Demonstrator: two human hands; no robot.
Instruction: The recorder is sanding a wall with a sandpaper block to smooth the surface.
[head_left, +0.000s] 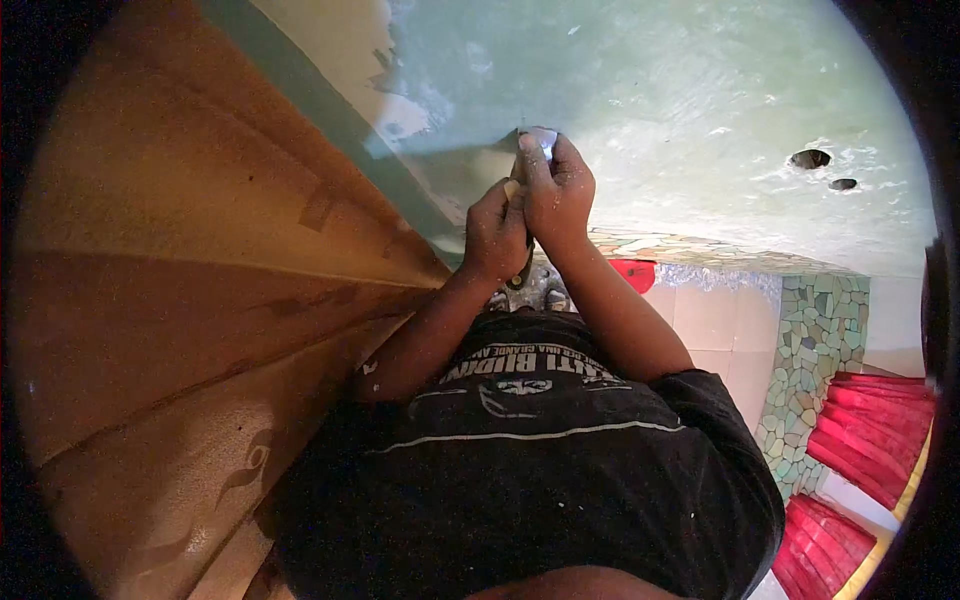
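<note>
Both my hands are raised together before a pale green wall (637, 82). My right hand (562, 187) grips a scraper with a shiny metal blade (546, 141), its thumb lying along the blade. The blade is close to the wall; whether it touches is unclear. Just below and to the left, my left hand (496, 234) is closed around a dark handle (516, 281), whose lower end sticks out under the fist. My fingers hide most of the grip, so I cannot tell whether this is one tool or two. White dust specks both hands.
A brown patterned curtain (187, 315) hangs close on my left. Two holes (810, 159) pierce the wall at right. Below are a red object (634, 276), tiled floor (701, 322) and a stone mosaic strip (814, 330). Red curtains (874, 435) hang at far right.
</note>
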